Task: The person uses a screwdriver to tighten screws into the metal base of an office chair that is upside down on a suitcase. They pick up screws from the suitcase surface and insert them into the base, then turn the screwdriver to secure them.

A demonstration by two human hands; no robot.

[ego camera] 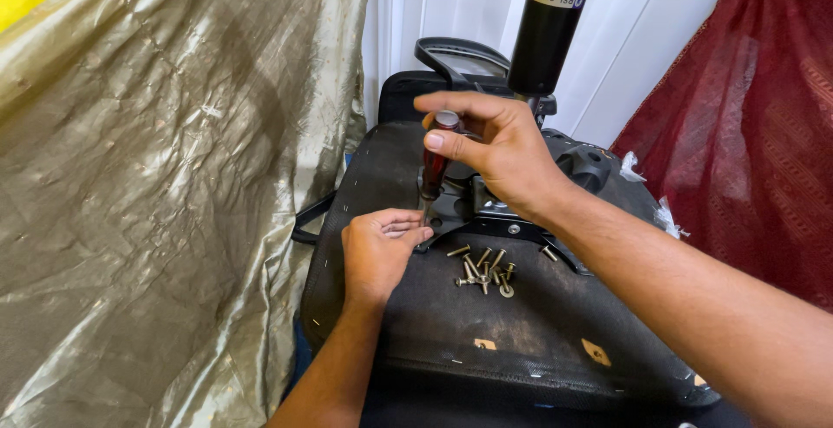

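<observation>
Two hands are busy on an upturned office chair seat (pixel 521 341). The right hand (pixel 503 154) is wrapped around the dark red handle of a screwdriver (pixel 434 166), held upright with its tip on the black metal bracket (pixel 473 207). The left hand (pixel 377 250) pinches something tiny at the tip, can't tell what. That handle looks hard and smooth, likely slippery, so gripping high seems sensible. Loose screws (pixel 484 270) sit just beside the bracket and would probably roll easily. The gas cylinder (pixel 551 24) crowds the right side; there's more room on the left, toward the crinkled gold sheet (pixel 156 185).

Glossy dark red plastic is shining on the screwdriver handle (pixel 440 154). Bright metal screws (pixel 482 268) are lying on matt black fabric of the chair seat underside (pixel 521 332), beside wrinkled, shiny olive cloth (pixel 173 176).
</observation>
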